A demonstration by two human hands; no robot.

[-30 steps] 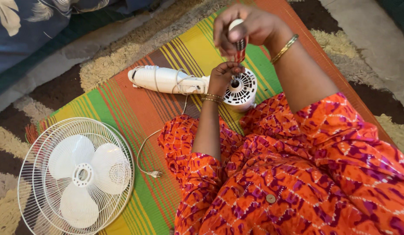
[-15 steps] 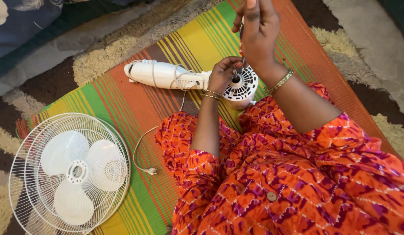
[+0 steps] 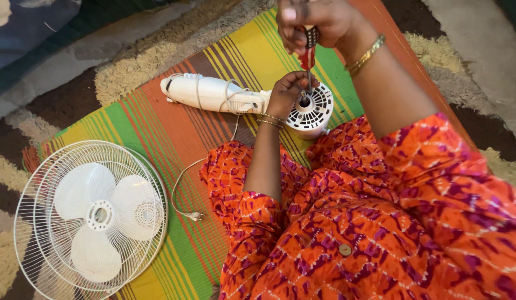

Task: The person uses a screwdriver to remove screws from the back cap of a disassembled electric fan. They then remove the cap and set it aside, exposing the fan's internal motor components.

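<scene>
Here the right hand (image 3: 319, 22) fingers grip a screwdriver (image 3: 308, 53) above the motor housing (image 3: 313, 114), left hand (image 3: 288, 94) fingers steadying it.

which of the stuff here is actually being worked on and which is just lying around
In use:
- screwdriver, gripped by the right hand
- motor housing, steadied by the left hand
- fan stand, joined to the housing

Lying about:
- fan cage with blades
- plug
- striped mat
- rug

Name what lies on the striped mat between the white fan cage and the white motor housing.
In the head view, a white power cord with its plug lies there on the striped mat.
</scene>
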